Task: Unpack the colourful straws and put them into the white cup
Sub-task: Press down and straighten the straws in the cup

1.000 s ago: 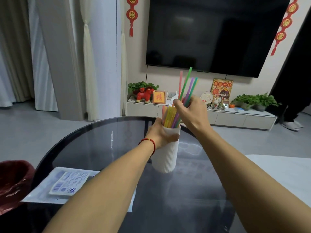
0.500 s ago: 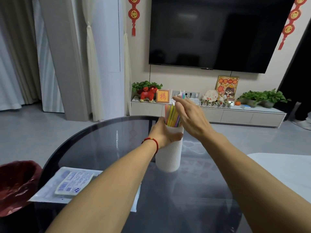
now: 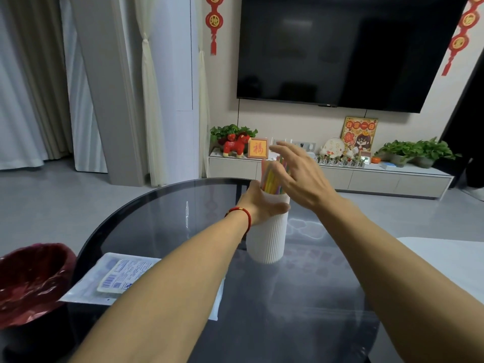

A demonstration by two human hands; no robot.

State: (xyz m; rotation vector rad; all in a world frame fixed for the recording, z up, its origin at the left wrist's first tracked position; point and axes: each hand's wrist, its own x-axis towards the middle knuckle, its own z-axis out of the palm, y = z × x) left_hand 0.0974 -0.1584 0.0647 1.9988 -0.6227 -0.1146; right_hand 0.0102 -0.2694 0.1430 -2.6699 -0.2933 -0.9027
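Observation:
A tall ribbed white cup (image 3: 267, 239) stands upright on the round dark glass table (image 3: 162, 221). Several colourful straws (image 3: 271, 179) stick up out of it. My left hand (image 3: 259, 205), with a red string at the wrist, is wrapped around the cup's upper part. My right hand (image 3: 298, 176) hovers flat just over the straw tops, fingers spread and a little blurred, holding nothing. The clear straw package (image 3: 123, 279) with a printed label lies flat on the table at the near left, partly under my left forearm.
A bin lined with a dark red bag (image 3: 28, 281) stands left of the table. A white surface (image 3: 445, 260) shows at the right. Beyond the table are a low TV cabinet (image 3: 366, 179) with ornaments and plants, and a wall-mounted television (image 3: 340, 48).
My right hand pushed the raised straws down into the cup, let go of them and now spreads open above their tops. My left hand has kept its hold on the cup.

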